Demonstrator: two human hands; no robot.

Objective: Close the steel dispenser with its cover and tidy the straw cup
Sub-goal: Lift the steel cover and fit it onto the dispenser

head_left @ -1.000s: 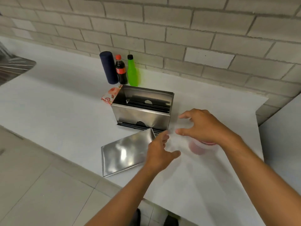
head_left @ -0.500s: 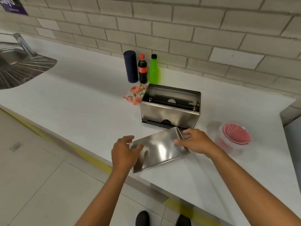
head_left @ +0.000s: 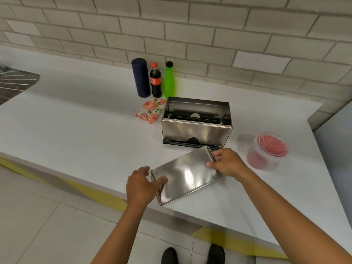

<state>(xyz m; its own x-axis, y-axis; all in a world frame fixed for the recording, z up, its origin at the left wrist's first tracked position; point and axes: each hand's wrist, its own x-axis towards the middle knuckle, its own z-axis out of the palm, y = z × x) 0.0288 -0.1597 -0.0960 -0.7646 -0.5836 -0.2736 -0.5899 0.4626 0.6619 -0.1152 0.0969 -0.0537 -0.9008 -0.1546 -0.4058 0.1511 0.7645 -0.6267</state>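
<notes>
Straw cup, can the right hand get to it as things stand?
Probably yes, but not straight away: the right hand grips the cover. The straw cup stands just right of it with nothing between.

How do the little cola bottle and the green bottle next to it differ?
The cola bottle holds dark liquid, has a red cap and a red label; the green bottle is bright green with a black cap and no label that I can see. The green one stands slightly taller. Both stand upright against the brick wall.
</notes>
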